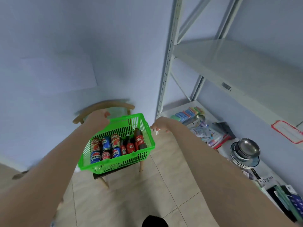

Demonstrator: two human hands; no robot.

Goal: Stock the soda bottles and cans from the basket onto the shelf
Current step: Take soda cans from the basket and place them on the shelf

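Many cans and bottles sit in the green basket. Our right hand beside it is loose and empty. We cannot tell if our left hand grips it.

Plastic, metal and wood

The basket is glossy green plastic lattice, its cans shiny printed metal, its bottles glossy plastic. Under it: a matt wooden chair, smooth floor tiles. Right of it: a matt painted metal shelf, polished steel bowls.
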